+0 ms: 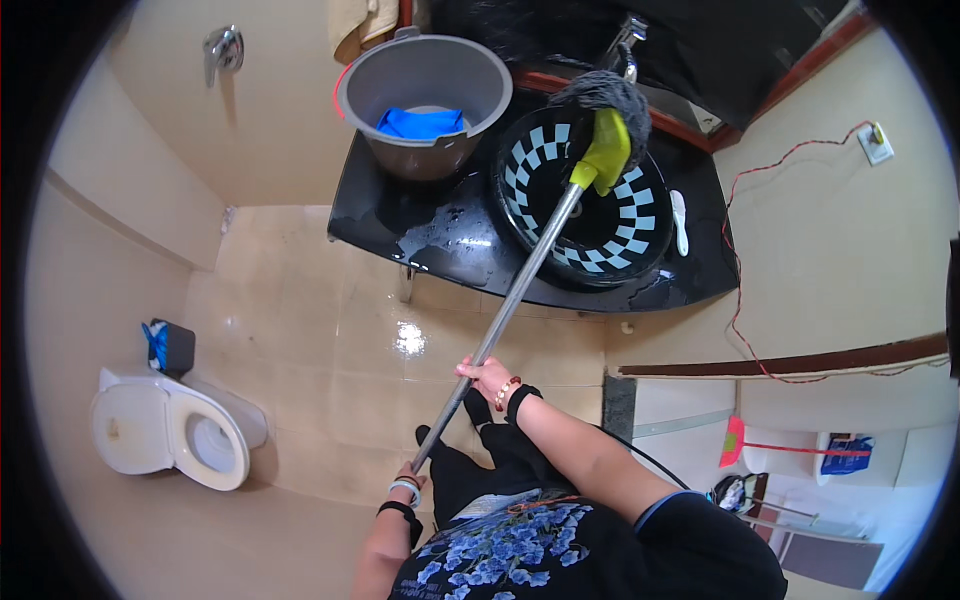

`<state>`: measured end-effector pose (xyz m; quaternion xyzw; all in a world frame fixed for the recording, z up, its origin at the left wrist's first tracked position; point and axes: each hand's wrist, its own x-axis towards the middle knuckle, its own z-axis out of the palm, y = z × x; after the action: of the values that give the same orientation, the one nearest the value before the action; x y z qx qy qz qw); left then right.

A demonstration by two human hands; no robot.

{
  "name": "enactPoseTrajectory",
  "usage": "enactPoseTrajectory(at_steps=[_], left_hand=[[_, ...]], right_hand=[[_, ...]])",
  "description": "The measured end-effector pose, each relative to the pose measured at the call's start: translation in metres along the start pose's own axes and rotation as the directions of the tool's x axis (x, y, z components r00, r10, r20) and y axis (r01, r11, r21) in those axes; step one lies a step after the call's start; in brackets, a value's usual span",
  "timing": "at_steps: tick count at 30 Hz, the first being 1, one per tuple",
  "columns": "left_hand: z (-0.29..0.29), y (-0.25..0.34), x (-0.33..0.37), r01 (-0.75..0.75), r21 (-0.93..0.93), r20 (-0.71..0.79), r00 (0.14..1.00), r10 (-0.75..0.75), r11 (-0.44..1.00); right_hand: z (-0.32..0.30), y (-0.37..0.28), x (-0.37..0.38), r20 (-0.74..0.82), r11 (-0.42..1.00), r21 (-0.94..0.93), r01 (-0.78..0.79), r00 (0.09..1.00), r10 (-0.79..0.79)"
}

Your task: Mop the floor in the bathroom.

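A mop with a metal pole, a yellow-green head and dark grey strands slants up from my hands. Its head hangs over the far side of a black basin with a band of pale checks, close to the chrome faucet. Partway along the pole, my right hand is closed round it, a beaded bracelet at the wrist. Nearer my body, my left hand grips the lower end of the same pole. Whether the strands touch the faucet or the basin rim, I cannot tell.
On the wet black counter stands a grey bucket with a blue cloth in it. A white brush lies right of the basin. A toilet and a small bin stand left. A red cord hangs from the right wall.
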<state>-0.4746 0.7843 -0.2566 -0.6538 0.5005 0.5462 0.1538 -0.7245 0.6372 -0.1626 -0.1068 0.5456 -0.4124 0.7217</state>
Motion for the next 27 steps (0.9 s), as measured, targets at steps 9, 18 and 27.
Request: enactPoseTrajectory(at_steps=[9,18,27], left_hand=[[0.028,-0.046,0.0,0.263,0.074,0.012,0.964,-0.264,0.962],[0.032,-0.052,-0.025,0.105,-0.075,-0.23,0.966,-0.12,0.992],[-0.005,-0.043,-0.037,-0.029,-0.073,-0.292,0.956,0.006,0.997]], right_hand=[[0.008,-0.011,-0.019,0.038,0.998,0.056,-0.03,0.999,0.028],[0.02,-0.014,-0.05,0.042,0.986,0.167,-0.016,0.999,0.009],[0.061,-0.043,-0.099,0.071,0.985,0.152,0.081,0.993,-0.092]])
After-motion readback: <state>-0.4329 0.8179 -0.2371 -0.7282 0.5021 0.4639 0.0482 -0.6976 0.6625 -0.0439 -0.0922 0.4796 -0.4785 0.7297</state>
